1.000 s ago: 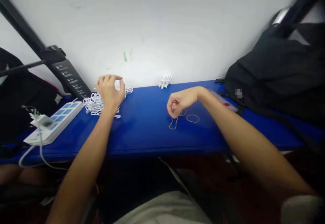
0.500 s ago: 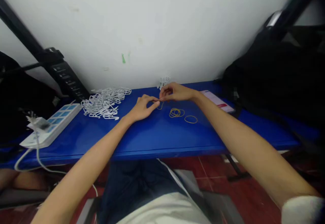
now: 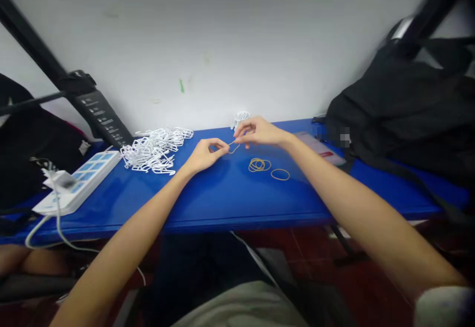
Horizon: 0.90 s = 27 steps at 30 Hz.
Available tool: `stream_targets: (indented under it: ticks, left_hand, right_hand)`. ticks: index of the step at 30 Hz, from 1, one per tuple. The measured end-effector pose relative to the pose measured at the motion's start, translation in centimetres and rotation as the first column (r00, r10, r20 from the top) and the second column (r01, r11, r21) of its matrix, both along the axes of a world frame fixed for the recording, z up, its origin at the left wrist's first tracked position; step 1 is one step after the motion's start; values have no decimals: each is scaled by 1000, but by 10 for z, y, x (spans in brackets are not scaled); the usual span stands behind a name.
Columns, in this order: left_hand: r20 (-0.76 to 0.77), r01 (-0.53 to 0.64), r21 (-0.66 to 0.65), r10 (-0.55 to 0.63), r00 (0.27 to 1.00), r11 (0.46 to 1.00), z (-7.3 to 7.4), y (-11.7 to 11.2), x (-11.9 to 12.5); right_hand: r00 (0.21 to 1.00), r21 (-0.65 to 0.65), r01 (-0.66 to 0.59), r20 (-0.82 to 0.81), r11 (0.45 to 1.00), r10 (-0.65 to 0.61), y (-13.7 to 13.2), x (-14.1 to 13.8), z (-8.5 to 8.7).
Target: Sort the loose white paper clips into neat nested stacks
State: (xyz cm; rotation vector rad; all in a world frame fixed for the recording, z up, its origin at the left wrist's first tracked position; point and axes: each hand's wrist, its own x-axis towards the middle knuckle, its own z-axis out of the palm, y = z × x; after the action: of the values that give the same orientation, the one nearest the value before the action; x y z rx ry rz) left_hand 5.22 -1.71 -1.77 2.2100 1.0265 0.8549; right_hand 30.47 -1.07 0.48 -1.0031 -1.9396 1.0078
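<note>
Between my two hands a thin tan rubber band (image 3: 233,152) hangs in a loose loop above the blue table (image 3: 222,198). My left hand (image 3: 208,155) pinches one end between thumb and forefinger. The other end is pinched in the fingertips of my right hand (image 3: 258,131). Just below my right hand lie a small heap of rubber bands (image 3: 259,164) and one single rubber band (image 3: 280,174). Behind the right fingers stands a small bunch of white bent-wire hooks (image 3: 240,117). A larger loose pile of similar white hooks (image 3: 152,150) lies left of my left hand.
At the left are a white power strip (image 3: 85,178) with cables and a black slotted upright (image 3: 102,116). A phone (image 3: 321,150) lies behind my right forearm. A black bag (image 3: 401,104) occupies the right end, against the white wall (image 3: 230,45).
My hands have drawn slightly apart, and the rubber band now spans the gap between them. The hook piles and the other rubber bands lie as before.
</note>
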Motion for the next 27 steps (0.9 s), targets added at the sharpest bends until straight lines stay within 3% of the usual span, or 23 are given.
stream_targets:
  ticks: [9,27]
  left_hand:
    - [6,-14,-9,15,1000,1000,0,-1,1]
    - [100,65,-110,-54,993,992,-3,0,1]
  right_hand:
    - [996,40,36,-78,999,-32,1,-1,-3]
    - [997,88,43,-60,995,-38,3,-1,-5]
